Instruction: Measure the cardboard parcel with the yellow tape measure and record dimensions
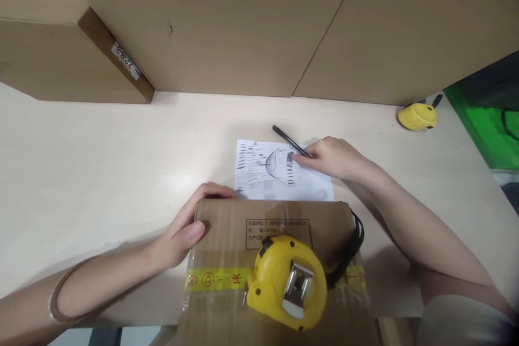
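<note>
The carton (pixel 219 313) occupies the space between the forearms, directly right of the left hand (pixel 188 227). The near edge of the tabletop (pixel 121 146) passes below the left forearm. Room for lateral movement extends left from the left hand across the tabletop. Ahead of the right hand (pixel 330 158), the tabletop continues to the upright cardboard panels (pixel 227 38); its right edge slants past that hand, well apart from it.

Left hand: thumb and fingers stand apart around the carton's far left corner, fingertips at the paper (pixel 279 189). Whether the hand is clamped cannot be determined.

Right hand: fingers are drawn together over the paper's right part, touching the near end of the pen (pixel 288 138). Firmness of grip cannot be determined.

Carton: brown, yellow printed tape, framed black text. A yellow tape measure (pixel 271 275) with metal clip rests on top, right of the left hand.

Paper: white, lying flat beyond the carton, between the hands; marked with dark strokes and a shaded curve.

Pen: black, slender, pointing obliquely away leftward from the right hand, its far end beyond the paper.
</note>
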The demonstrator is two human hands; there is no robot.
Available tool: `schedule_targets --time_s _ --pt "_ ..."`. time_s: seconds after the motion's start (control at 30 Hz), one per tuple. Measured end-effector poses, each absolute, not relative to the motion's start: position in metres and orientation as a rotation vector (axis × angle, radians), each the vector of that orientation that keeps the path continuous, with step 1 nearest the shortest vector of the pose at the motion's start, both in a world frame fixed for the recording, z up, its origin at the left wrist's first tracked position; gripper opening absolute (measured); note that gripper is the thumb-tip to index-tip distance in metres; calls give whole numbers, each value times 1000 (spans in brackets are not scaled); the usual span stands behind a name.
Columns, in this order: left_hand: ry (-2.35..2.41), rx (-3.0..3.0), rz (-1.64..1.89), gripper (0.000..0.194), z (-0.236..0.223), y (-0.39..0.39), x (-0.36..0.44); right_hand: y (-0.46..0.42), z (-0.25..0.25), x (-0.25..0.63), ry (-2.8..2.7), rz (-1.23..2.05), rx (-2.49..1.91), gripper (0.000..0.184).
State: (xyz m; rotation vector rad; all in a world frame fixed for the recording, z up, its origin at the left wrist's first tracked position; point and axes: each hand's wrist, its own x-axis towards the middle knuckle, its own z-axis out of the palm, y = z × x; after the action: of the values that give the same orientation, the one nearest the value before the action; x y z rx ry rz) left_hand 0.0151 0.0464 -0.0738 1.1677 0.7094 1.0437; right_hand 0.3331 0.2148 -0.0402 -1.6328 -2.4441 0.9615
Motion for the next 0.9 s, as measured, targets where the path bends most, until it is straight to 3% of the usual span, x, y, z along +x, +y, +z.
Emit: schedule_targets --time_s 0.13,0.23,0.33,0.4,0.53,0.6,0.77,0.9 --pt "714 1432 1219 44 -71 46 13 211 -36 330 -2502 702 -1770 56" --pt "723 1675 1286 41 -67 48 10 197 -17 333 -2451 531 -1838 45" --pt "778 1710 1233 41 -65 48 9 161 15 337 -2341 466 -1607 39" --pt "766 1685 1236 41 -65 48 10 129 34 336 -2374 508 -1262 49" --pt "732 1626 1277 43 -72 47 13 74 42 321 -2568 462 -809 86" --pt "718 1605 1281 44 -75 47 14 61 37 312 -2547 576 -800 87" --pt "709 1512 1329 47 -76 47 18 66 38 290 -2050 1349 -978 52" --pt "710 1364 1316 48 -69 47 24 87 53 262 -1865 1682 -1010 55"
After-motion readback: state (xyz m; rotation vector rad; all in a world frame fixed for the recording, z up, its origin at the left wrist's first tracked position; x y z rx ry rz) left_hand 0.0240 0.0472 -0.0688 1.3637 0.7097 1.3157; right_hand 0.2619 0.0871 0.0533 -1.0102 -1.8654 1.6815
